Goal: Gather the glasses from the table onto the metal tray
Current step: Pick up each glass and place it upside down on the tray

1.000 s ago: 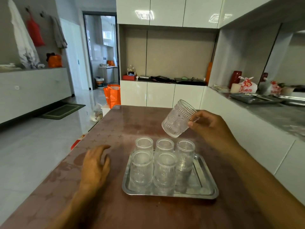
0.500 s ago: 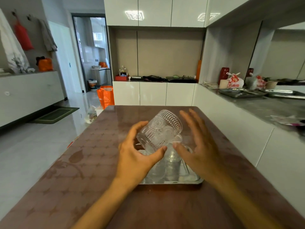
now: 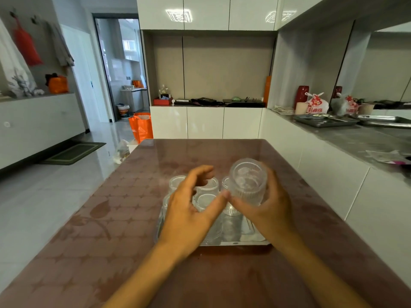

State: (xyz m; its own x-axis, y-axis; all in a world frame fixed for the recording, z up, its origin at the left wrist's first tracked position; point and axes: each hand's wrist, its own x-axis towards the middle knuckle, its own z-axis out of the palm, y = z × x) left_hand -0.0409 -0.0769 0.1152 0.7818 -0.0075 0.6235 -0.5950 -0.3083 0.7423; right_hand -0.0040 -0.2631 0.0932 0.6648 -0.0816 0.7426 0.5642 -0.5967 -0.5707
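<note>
surface: glossy brown patterned counter (image 3: 138, 218), star-and-leaf print, carrying a rectangular metal tray (image 3: 233, 242) near its middle. pale tiled floor beyond the counter's left edge; an orange bag (image 3: 141, 127) on that floor past the counter's far left corner. white cabinets (image 3: 205, 122) behind the counter's far edge, with an open doorway left of them. grey worktop (image 3: 355, 138) to the right of the counter, holding a second metal tray and a red-printed plastic bag.

on the tray: clear ribbed glasses (image 3: 205, 185), standing close together, mouths down as far as can be told; the exact count is hidden by the hands.

right hand (image 3: 269, 207): grip closed round one more clear ribbed glass tumbler (image 3: 248, 182), fingers behind it and thumb across the front, held above the tray's right side, just over the standing glasses. the tumbler is tilted, one end facing the camera.

left hand (image 3: 189, 210): grip loosely open, fingers curled, holding nothing. it hovers above the tray's left half, thumb tip reaching toward the right thumb at the tumbler's lower edge; whether they touch cannot be told.
</note>
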